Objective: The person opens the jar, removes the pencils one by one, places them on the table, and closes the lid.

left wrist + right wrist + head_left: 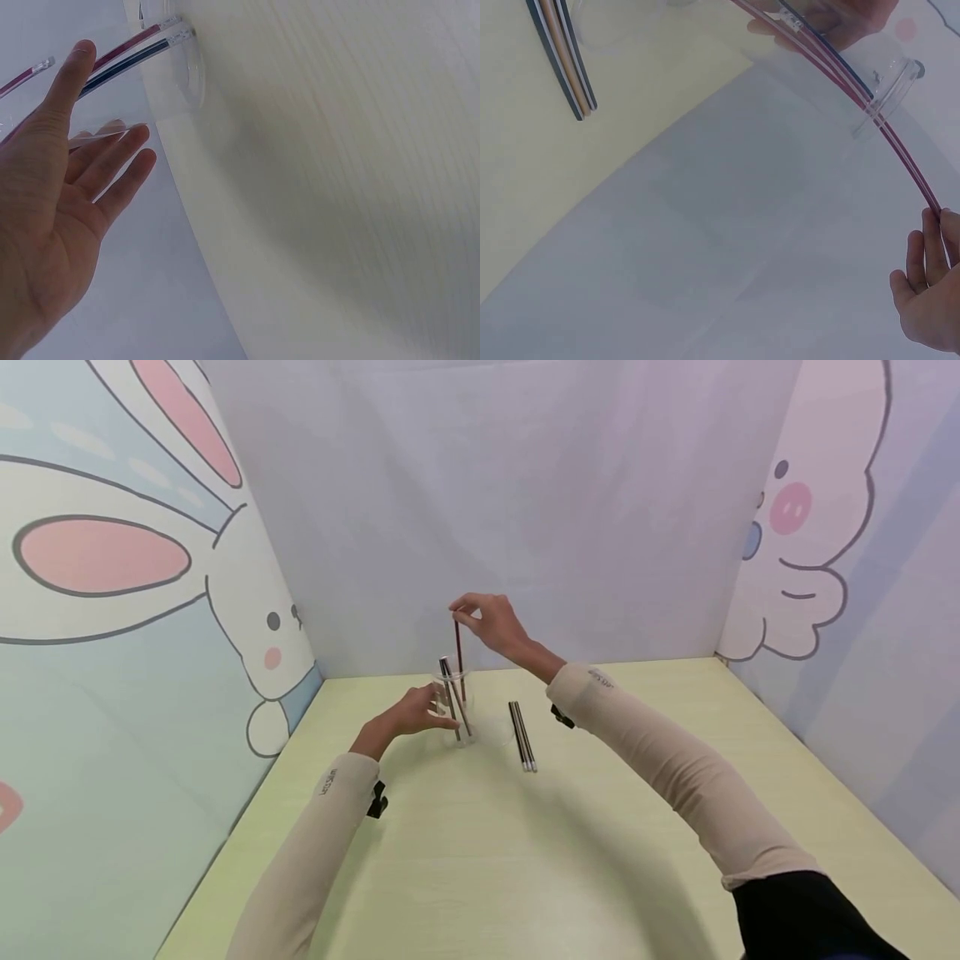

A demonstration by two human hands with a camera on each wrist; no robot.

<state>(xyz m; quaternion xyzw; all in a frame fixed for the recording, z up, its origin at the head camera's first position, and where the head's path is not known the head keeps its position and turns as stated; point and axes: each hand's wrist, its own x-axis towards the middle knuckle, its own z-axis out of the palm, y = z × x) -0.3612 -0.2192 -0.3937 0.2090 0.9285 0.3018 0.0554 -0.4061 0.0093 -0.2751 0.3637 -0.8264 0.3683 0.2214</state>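
Observation:
A tall clear jar [468, 695] stands at the back of the table with a dark pencil [449, 689] and a reddish pencil [127, 46] leaning inside. My left hand [411, 712] holds the jar from the left, thumb in front and fingers behind. Above the rim, my right hand [491, 620] pinches the top of a dark red striped pencil [460, 647]. That pencil's lower part is inside the jar, and its pale end [43, 64] hangs above the jar's bottom.
Three pencils [522, 737], two dark and one tan, lie side by side right of the jar. A clear round lid-like piece [495, 729] lies between them and the jar. A pale curtain [510, 510] hangs behind the table [480, 860], with rabbit-printed panels [150, 735] alongside.

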